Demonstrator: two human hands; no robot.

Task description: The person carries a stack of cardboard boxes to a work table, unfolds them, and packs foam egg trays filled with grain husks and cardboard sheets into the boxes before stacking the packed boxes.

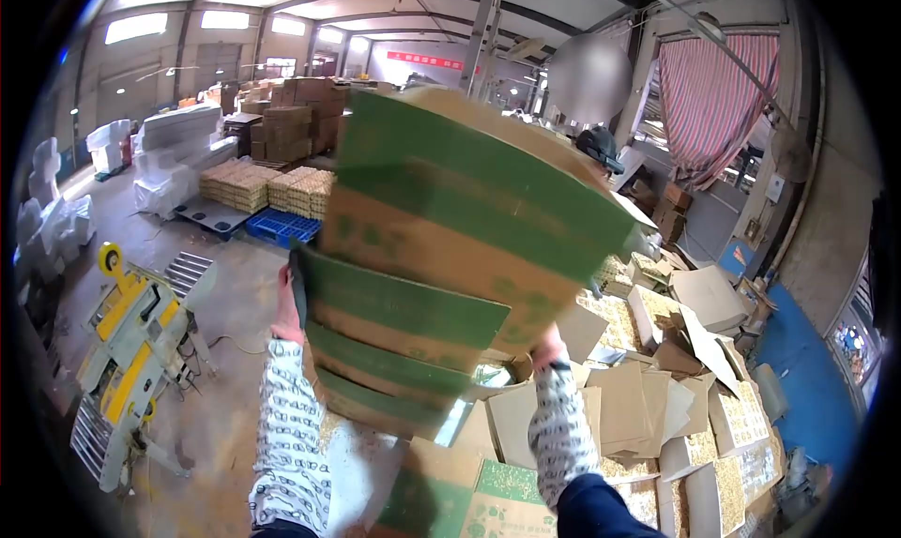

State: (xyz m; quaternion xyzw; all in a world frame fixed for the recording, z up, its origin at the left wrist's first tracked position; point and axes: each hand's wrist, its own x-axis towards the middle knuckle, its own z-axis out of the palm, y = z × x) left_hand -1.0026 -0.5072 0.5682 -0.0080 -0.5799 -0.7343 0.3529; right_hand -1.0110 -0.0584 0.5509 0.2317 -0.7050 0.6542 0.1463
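A large green-and-brown cardboard box is held up tilted in front of me, with several green-edged panels overlapping at its lower side. My left hand grips its left edge, and the fingers are partly hidden behind the cardboard. On the lower right, my right hand holds the box's edge, its fingertips also out of sight. Below the box lies more green-printed cardboard. To the right of my right hand stand open brown cartons.
Cartons of small pale pieces crowd the right side. A yellow-and-grey roller machine stands at left. Behind are a blue pallet, stacked trays and brown boxes. Another person is beyond the box.
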